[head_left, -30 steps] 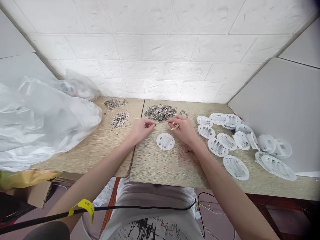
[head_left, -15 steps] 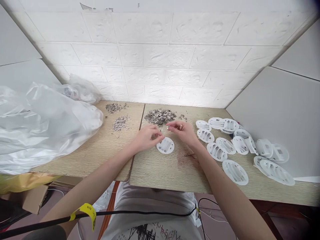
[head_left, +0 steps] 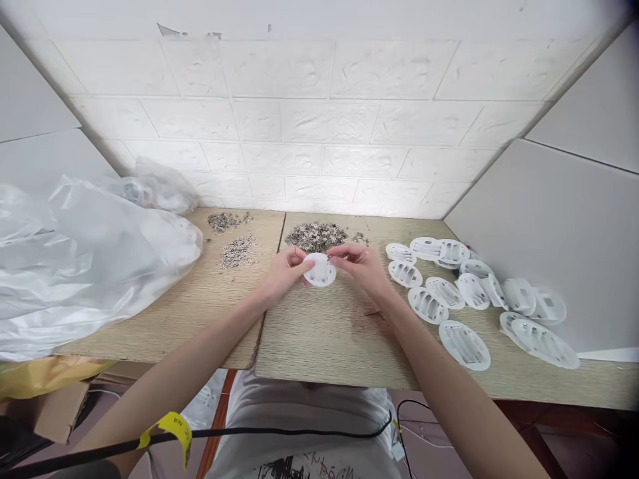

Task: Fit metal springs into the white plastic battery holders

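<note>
My left hand (head_left: 283, 271) grips the left edge of a round white plastic battery holder (head_left: 320, 271) and lifts it off the wooden table (head_left: 319, 332). My right hand (head_left: 360, 264) is closed at the holder's upper right edge, fingertips pinched together; whether a small metal piece sits between them is too small to tell. Just beyond both hands lies a heap of small metal contacts (head_left: 316, 235).
Many more white round battery holders (head_left: 449, 293) are spread over the table's right side. Two smaller heaps of metal parts (head_left: 238, 251) lie left of centre. A big clear plastic bag (head_left: 84, 259) fills the left. White panels and a brick wall enclose the bench.
My left hand left the metal heap, took the white holder from the table and raised it. My right hand moved in to meet it.
</note>
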`<action>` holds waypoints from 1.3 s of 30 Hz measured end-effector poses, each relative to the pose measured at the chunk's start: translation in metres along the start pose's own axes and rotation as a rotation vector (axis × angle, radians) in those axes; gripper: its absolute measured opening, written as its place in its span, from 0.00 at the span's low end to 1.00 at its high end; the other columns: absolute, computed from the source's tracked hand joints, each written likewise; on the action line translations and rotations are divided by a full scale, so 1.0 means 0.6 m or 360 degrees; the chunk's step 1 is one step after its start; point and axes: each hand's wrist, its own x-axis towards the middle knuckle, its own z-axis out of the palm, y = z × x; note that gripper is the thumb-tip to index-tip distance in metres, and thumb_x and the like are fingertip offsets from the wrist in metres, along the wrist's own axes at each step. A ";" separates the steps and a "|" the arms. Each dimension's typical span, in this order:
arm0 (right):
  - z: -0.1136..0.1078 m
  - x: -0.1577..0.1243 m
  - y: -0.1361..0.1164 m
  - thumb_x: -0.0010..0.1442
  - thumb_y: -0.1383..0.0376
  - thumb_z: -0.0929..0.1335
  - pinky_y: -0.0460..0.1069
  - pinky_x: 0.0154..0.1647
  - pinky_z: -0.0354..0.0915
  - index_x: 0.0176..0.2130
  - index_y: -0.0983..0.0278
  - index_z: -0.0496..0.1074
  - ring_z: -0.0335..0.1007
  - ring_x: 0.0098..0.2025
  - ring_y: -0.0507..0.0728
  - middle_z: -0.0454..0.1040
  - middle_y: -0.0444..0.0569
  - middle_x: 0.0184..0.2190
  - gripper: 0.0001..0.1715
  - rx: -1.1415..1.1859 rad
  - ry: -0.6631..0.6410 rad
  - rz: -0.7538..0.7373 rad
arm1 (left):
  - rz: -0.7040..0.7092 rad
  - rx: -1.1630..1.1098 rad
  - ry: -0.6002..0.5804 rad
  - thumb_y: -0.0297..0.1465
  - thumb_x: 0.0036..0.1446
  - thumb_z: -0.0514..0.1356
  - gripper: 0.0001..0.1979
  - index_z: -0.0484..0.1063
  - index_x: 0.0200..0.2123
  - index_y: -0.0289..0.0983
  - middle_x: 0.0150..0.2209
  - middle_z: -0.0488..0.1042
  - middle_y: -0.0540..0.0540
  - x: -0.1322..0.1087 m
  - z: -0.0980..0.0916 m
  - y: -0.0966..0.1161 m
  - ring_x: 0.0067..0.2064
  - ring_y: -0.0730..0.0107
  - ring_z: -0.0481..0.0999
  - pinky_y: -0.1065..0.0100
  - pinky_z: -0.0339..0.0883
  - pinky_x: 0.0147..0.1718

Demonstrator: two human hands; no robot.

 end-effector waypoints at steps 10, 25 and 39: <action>0.008 -0.002 -0.003 0.52 0.62 0.70 0.49 0.31 0.61 0.32 0.62 0.78 0.69 0.34 0.54 0.77 0.48 0.33 0.07 -0.0352 -0.0003 -0.0080 | -0.0084 -0.0205 -0.0074 0.43 0.42 0.69 0.22 0.64 0.29 0.35 0.27 0.74 0.48 -0.009 0.012 0.008 0.29 0.70 0.74 0.68 0.72 0.24; 0.017 -0.001 0.007 0.45 0.61 0.74 0.50 0.33 0.65 0.26 0.64 0.75 0.69 0.31 0.54 0.75 0.46 0.28 0.10 0.0242 -0.0096 0.0259 | 0.0026 -0.0149 -0.0055 0.42 0.47 0.68 0.20 0.69 0.37 0.35 0.34 0.77 0.45 -0.007 0.010 -0.003 0.32 0.69 0.76 0.70 0.70 0.27; 0.043 -0.010 -0.005 0.48 0.58 0.73 0.48 0.31 0.64 0.32 0.63 0.71 0.68 0.30 0.53 0.74 0.45 0.29 0.13 0.0255 -0.0009 0.0326 | 0.0093 0.0036 0.0039 0.43 0.45 0.68 0.19 0.75 0.33 0.34 0.30 0.75 0.46 -0.003 0.012 -0.007 0.31 0.71 0.71 0.70 0.64 0.29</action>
